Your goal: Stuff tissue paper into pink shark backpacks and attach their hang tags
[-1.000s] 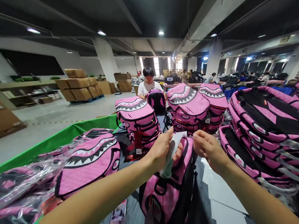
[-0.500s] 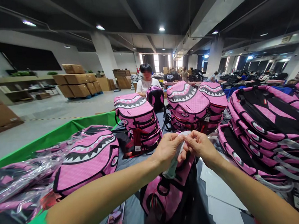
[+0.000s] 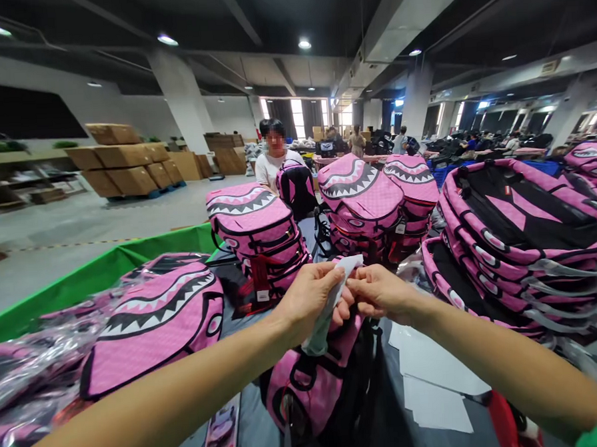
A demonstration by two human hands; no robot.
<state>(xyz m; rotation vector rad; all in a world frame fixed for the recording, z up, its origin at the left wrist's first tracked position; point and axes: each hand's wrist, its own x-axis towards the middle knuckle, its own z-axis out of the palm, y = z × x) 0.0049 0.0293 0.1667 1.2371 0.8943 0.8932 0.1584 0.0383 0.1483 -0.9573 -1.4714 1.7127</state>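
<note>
In the middle of the view, a thin, whitish wrapping strip (image 3: 320,326) stands over a pink and black backpack (image 3: 315,396). It is long and narrow, and its lower end spreads against the bag. My left hand (image 3: 305,295) is closed around the strip, with the thumb near its upper end. The fingers of my right hand (image 3: 382,291) are pinched together at the strip's right edge, close to the left fingertips. Whether a strap runs inside the wrapping is hidden. Below the strip, a black ring-shaped loop shows on the bag.
Pink shark-mouth backpacks (image 3: 157,307) stand to the left and ahead. More lie stacked (image 3: 534,238) at right. White paper sheets (image 3: 433,366) lie on the grey table cover. Plastic-wrapped bags (image 3: 31,371) fill the left beside a green cloth edge (image 3: 105,273). A co-worker (image 3: 271,161) is across the table.
The view has turned slightly right. My right hand has slid down from the strip's top to its side, and the upper end of the strip now shows more.
</note>
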